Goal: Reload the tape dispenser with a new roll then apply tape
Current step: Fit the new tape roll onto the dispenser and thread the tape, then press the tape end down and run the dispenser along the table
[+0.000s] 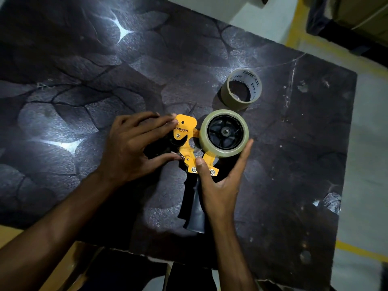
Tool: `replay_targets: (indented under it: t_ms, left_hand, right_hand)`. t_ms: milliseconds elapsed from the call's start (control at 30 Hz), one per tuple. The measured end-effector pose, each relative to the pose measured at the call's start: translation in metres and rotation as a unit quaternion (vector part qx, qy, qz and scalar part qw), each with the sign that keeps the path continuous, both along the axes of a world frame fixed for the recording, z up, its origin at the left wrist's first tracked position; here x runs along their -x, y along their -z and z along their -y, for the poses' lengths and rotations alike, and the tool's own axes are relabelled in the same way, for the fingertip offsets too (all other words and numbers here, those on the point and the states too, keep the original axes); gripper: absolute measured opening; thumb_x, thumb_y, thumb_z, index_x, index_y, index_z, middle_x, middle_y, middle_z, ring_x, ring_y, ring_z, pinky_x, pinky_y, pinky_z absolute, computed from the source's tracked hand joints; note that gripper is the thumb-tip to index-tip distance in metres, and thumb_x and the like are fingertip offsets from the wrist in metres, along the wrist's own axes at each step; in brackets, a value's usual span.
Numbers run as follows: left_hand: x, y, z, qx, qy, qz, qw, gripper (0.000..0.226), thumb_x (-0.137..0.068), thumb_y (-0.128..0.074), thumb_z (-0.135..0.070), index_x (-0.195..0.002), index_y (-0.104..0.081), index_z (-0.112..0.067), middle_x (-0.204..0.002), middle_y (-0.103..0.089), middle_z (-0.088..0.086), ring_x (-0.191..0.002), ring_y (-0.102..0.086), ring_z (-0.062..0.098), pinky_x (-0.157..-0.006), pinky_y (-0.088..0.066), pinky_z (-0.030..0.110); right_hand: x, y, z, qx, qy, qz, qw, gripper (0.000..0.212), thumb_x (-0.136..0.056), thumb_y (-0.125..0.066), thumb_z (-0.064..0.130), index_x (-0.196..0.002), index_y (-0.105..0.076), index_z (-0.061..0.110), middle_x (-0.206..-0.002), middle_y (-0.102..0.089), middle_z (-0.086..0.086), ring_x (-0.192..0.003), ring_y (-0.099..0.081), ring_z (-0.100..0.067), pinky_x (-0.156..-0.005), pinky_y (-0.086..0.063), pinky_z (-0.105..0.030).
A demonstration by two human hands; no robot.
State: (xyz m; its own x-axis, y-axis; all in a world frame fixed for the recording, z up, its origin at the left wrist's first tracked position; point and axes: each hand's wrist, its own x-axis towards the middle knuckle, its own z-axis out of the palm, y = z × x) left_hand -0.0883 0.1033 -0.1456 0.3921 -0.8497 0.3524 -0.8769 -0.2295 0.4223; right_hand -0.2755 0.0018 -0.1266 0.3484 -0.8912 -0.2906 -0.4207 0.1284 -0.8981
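Both hands (134, 143) seemingly steady dispenser (186, 141)

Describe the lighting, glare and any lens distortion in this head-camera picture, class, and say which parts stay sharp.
Head view: dim overall, with bright star-shaped glare patches on the dark table; the tape dispenser, its mounted tape roll and both hands, left hand and right hand, are lit and sharp; the spent core is legible; wide-angle bending skews the table edges; corners fall into shadow.
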Motion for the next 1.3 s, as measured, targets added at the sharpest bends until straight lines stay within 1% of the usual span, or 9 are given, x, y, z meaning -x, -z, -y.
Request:
replay_targets:
  t_ms: [367, 500, 600, 667, 733, 867, 1000, 1167, 1300]
  left_hand:
    - [0.012, 0.010, -0.005, 0.028, -0.051, -0.102, 0.993, 0.059, -0.087, -0.083, -0.052, -0.132, -0.072, -0.015, -0.127, -0.076, 0.002, -0.105, -0.072, 0.030, -0.085, -0.055, 0.053]
    - [0.014, 0.013, -0.007, 0.035, -0.093, -0.133, 0.986, 0.036, -0.083, -0.086, -0.049, -0.099, -0.077, -0.017, -0.094, -0.077, 0.000, -0.084, -0.069, 0.026, -0.075, -0.054, 0.051]
    - [0.014, 0.015, -0.008, 0.036, -0.087, -0.121, 0.988, 0.023, -0.088, -0.085, -0.044, -0.093, -0.081, -0.021, -0.090, -0.080, -0.005, -0.078, -0.070, 0.023, -0.072, -0.052, 0.052]
    - [0.014, 0.014, -0.008, 0.041, -0.096, -0.137, 0.985, 0.020, -0.089, -0.084, -0.041, -0.090, -0.082, -0.021, -0.089, -0.080, -0.006, -0.077, -0.071, 0.022, -0.072, -0.053, 0.052]
    - [0.017, 0.011, -0.008, 0.046, -0.102, -0.181, 0.977, 0.017, -0.089, -0.085, -0.039, -0.089, -0.083, -0.022, -0.089, -0.080, -0.007, -0.076, -0.072, 0.020, -0.071, -0.055, 0.051]
    - [0.019, 0.010, -0.008, 0.052, -0.085, -0.229, 0.968, 0.014, -0.088, -0.083, -0.034, -0.095, -0.084, -0.022, -0.093, -0.082, -0.003, -0.080, -0.075, 0.019, -0.073, -0.059, 0.048]
    - [0.013, 0.011, -0.008, 0.039, -0.051, -0.231, 0.971, 0.015, -0.087, -0.082, -0.030, -0.095, -0.084, -0.018, -0.092, -0.081, 0.000, -0.080, -0.075, 0.022, -0.072, -0.060, 0.047]
    - [0.002, 0.009, -0.007, 0.035, -0.016, -0.225, 0.974, 0.018, -0.089, -0.080, -0.029, -0.094, -0.083, -0.012, -0.089, -0.077, -0.004, -0.083, -0.070, 0.004, -0.076, -0.056, 0.028]
    - [-0.020, 0.009, -0.014, 0.024, 0.055, -0.184, 0.981, 0.021, -0.094, -0.075, -0.024, -0.094, -0.082, -0.004, -0.092, -0.076, 0.001, -0.090, -0.064, -0.011, -0.085, -0.047, 0.009]
  right_hand:
    - [0.003, -0.007, -0.007, 0.016, 0.048, -0.030, 0.998, 0.119, -0.070, -0.081, 0.062, -0.166, -0.015, 0.043, -0.174, -0.027, 0.012, -0.161, -0.024, -0.006, -0.131, -0.028, -0.042]
    - [0.008, -0.015, -0.016, 0.019, 0.094, -0.062, 0.993, 0.080, -0.064, -0.082, 0.069, -0.130, -0.043, 0.045, -0.129, -0.057, 0.002, -0.116, -0.063, -0.009, -0.102, -0.055, -0.040]
    - [0.012, -0.018, -0.013, -0.034, 0.059, -0.074, 0.995, 0.061, -0.071, -0.084, 0.063, -0.110, -0.046, 0.035, -0.090, -0.063, 0.005, -0.076, -0.065, 0.003, -0.078, -0.056, -0.035]
    - [0.013, -0.012, -0.010, -0.119, 0.044, -0.072, 0.989, 0.062, -0.068, -0.082, 0.070, -0.102, -0.056, 0.024, -0.080, -0.070, 0.001, -0.068, -0.067, 0.001, -0.077, -0.057, -0.039]
    - [0.015, -0.007, -0.010, -0.232, 0.042, -0.044, 0.971, 0.085, -0.055, -0.081, 0.085, -0.095, -0.063, 0.013, -0.087, -0.076, -0.018, -0.083, -0.075, -0.032, -0.086, -0.062, -0.052]
    - [0.023, -0.003, -0.005, -0.359, 0.026, 0.035, 0.932, 0.099, -0.046, -0.092, 0.078, -0.096, -0.066, -0.004, -0.090, -0.060, -0.023, -0.085, -0.052, -0.034, -0.081, -0.043, -0.050]
    - [0.024, -0.005, 0.001, -0.447, -0.063, 0.092, 0.887, 0.045, -0.073, -0.083, 0.044, -0.093, -0.076, 0.004, -0.078, -0.069, -0.017, -0.062, -0.062, -0.025, -0.071, -0.054, -0.040]
    - [0.013, -0.001, -0.005, -0.588, -0.091, 0.219, 0.773, 0.021, -0.086, -0.077, 0.031, -0.085, -0.069, 0.012, -0.056, -0.051, 0.000, -0.044, -0.051, -0.011, -0.048, -0.046, -0.023]
    - [0.014, 0.006, 0.001, -0.561, -0.071, 0.258, 0.783, 0.030, -0.097, -0.065, 0.028, -0.073, -0.050, 0.016, -0.046, -0.038, 0.006, -0.031, -0.034, -0.003, -0.035, -0.033, -0.019]
